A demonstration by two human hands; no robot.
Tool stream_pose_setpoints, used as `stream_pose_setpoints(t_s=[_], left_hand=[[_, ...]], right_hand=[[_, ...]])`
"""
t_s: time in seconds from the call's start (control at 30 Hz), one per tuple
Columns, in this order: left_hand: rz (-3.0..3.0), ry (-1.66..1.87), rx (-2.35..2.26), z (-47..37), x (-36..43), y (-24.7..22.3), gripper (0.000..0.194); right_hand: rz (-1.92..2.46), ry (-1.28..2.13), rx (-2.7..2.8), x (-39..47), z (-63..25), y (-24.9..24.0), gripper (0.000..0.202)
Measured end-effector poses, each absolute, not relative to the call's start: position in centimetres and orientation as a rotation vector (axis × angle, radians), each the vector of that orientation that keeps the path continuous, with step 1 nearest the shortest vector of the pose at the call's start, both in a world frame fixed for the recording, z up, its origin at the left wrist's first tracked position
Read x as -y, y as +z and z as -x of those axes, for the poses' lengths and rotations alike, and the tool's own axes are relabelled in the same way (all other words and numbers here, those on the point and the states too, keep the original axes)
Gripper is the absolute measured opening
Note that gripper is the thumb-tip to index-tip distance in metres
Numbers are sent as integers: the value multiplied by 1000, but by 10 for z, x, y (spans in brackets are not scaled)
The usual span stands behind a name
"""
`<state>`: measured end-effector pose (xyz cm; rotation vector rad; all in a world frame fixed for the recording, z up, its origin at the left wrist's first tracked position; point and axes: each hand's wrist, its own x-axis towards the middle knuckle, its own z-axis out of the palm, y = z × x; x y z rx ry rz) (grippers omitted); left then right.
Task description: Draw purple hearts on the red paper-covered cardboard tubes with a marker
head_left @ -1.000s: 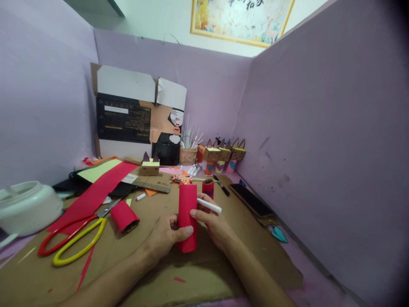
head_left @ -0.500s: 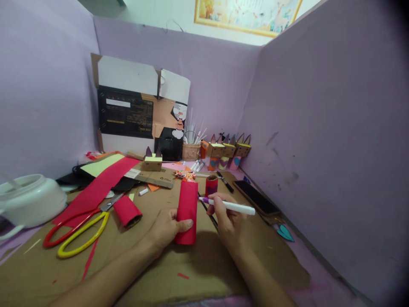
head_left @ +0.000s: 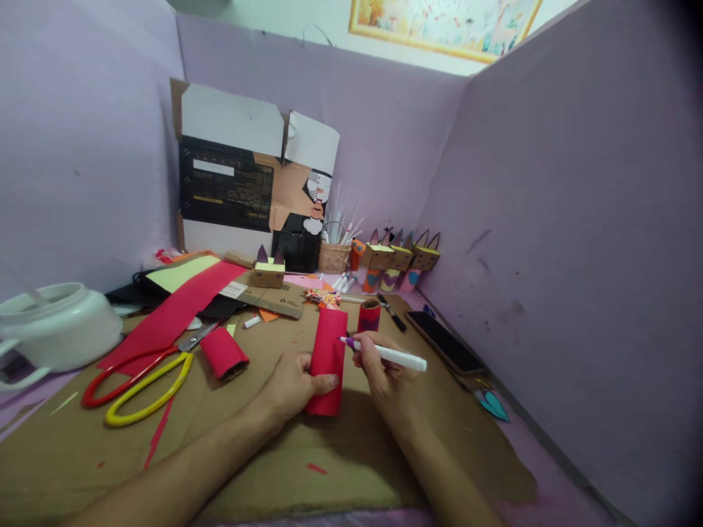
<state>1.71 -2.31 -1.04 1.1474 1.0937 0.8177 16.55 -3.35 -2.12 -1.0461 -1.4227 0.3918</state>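
My left hand (head_left: 294,386) grips a red paper-covered tube (head_left: 330,351) near its lower end, thumb across the front. Between the fingers of my right hand (head_left: 384,373) is a white marker (head_left: 400,357) with a purple tip, uncapped. Its tip meets or nearly meets the upper right side of the tube; I cannot tell if it touches. Just behind that hand stands a short red tube (head_left: 368,315) with a purple pattern. Another short red tube (head_left: 224,353) lies to the left, by the scissors (head_left: 148,380) with red and yellow handles.
Cardboard (head_left: 263,468) covers the table. A white pot (head_left: 60,322) stands at the left, a phone (head_left: 444,342) at the right. Behind are red paper (head_left: 181,307), a basket of pens (head_left: 334,258), several paper animal figures (head_left: 403,256) and a flattened box (head_left: 231,176).
The whole view has shifted a little, so things appear slightly farther right and higher. The marker tip has come to the tube's upper right side. Both hands keep their holds.
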Motion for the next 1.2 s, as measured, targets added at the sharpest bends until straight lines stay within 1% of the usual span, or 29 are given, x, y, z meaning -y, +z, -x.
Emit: stream_pose_setpoints(t_s=[0.63,0.9,1.2], left_hand=[[-1160,831,-1113,-17,24,-13,29],[-1166,842,-1125,-17,23,-14,26],[-1134,836,-1100,-17,23,-12,34]], right_hand=[[1085,346,1431,33,-164,-20,20],[1059,310,1483,32,-161,-17,17],[1031,288,1612,35,-162,-15,14]])
